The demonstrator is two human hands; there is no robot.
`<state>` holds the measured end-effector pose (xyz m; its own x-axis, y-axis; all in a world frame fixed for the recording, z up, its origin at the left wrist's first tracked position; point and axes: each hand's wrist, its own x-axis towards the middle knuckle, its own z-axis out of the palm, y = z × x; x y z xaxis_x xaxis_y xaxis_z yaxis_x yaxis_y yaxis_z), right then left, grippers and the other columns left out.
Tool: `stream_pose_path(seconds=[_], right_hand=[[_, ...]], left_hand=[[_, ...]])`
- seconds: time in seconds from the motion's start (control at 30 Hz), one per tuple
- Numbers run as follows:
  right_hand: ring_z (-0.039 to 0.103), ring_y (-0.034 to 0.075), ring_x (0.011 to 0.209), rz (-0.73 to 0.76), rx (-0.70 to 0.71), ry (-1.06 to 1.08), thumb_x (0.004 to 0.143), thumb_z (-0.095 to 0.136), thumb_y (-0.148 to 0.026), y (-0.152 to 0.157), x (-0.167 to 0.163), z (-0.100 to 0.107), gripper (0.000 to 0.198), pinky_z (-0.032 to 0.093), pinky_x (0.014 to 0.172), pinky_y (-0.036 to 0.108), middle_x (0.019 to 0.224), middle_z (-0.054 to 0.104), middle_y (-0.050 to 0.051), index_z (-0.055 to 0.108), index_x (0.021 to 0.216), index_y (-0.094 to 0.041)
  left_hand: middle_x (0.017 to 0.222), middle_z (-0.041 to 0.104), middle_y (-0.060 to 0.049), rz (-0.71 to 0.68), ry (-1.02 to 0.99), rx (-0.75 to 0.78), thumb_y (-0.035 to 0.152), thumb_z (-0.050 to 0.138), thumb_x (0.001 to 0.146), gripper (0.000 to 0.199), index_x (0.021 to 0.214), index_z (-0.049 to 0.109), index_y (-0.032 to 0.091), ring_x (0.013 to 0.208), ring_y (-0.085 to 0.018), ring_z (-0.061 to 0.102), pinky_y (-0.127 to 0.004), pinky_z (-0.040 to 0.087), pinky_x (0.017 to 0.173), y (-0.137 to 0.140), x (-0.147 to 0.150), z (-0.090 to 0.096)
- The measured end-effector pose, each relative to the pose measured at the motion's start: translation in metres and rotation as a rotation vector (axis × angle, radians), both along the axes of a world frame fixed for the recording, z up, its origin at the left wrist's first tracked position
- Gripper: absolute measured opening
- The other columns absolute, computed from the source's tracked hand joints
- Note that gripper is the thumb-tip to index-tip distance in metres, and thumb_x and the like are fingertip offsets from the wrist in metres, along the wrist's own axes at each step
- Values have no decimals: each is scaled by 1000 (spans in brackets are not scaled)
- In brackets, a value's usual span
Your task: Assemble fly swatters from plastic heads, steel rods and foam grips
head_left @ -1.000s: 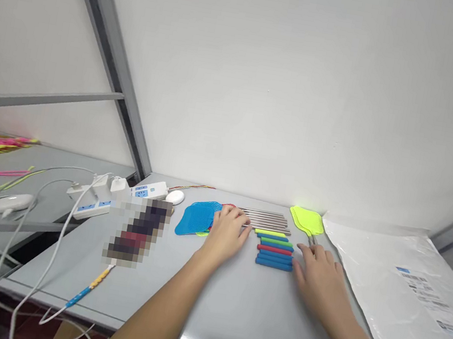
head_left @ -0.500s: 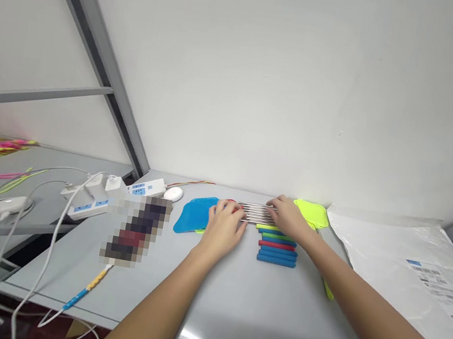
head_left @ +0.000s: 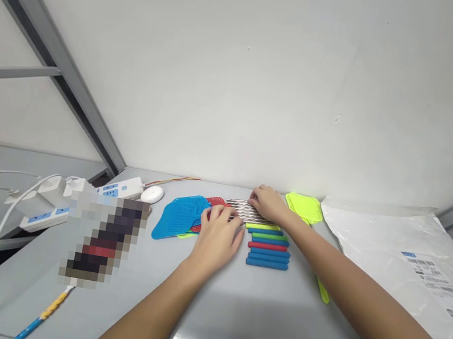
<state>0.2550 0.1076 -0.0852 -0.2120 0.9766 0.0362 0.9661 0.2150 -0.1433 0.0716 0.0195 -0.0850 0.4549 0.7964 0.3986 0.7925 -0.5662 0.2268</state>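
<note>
My left hand (head_left: pixel 219 235) rests palm down with its fingers apart, over the right side of blue fly swatter heads (head_left: pixel 179 216) and a red swatter head (head_left: pixel 216 201). Its fingertips touch the left part of a row of thin metal rods (head_left: pixel 251 213). My right hand (head_left: pixel 269 203) bends its fingers onto the upper rods, with the fingertips close together. Below the rods lie several coloured handles (head_left: pixel 269 252) in a row, blue, red, green and yellow. Under the blue heads a yellow-green edge (head_left: pixel 187 236) peeks out. How the rods join the handles is partly hidden.
A yellow swatter (head_left: pixel 305 207) lies behind my right forearm, its handle (head_left: pixel 323 290) showing in front. A white plastic mailer (head_left: pixel 371 240) covers the table's right. On the left are a pixelated object (head_left: pixel 105 242), a power strip (head_left: pixel 119 187), a white round device (head_left: pixel 151 194) and cables.
The view has turned slightly, shifting the scene leftward. My right hand has moved a little leftward along the metal rods, and my left hand now uncovers more of the red swatter head.
</note>
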Motion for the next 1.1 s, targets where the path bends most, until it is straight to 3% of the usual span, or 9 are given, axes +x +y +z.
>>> stream_pose_path(seconds=[0.47, 0.73, 1.1], right_hand=[[51, 23, 102, -28, -12, 41, 91, 48, -37, 3, -4, -2, 23, 33, 86, 36, 108, 60, 9, 62, 95, -19], [55, 19, 99, 34, -22, 22, 91, 47, -30, 3, -5, 1, 21, 33, 83, 30, 104, 65, 5, 67, 94, -22], [58, 19, 88, 130, 76, -79, 88, 53, -20, 4, -10, 5, 13, 34, 79, 28, 92, 66, 7, 65, 84, -17]], left_hand=[[111, 58, -7, 24, -23, 5, 28, 48, 89, 16, 92, 63, 25, 109, -29, 43, -54, 28, 97, 2, -2, 0], [111, 58, -6, 44, -38, 24, 30, 50, 89, 15, 93, 63, 25, 108, -28, 43, -52, 29, 96, 2, -5, -2], [114, 58, -8, 332, -122, 35, 34, 49, 88, 20, 99, 63, 26, 108, -31, 42, -46, 40, 83, 28, -62, 13]])
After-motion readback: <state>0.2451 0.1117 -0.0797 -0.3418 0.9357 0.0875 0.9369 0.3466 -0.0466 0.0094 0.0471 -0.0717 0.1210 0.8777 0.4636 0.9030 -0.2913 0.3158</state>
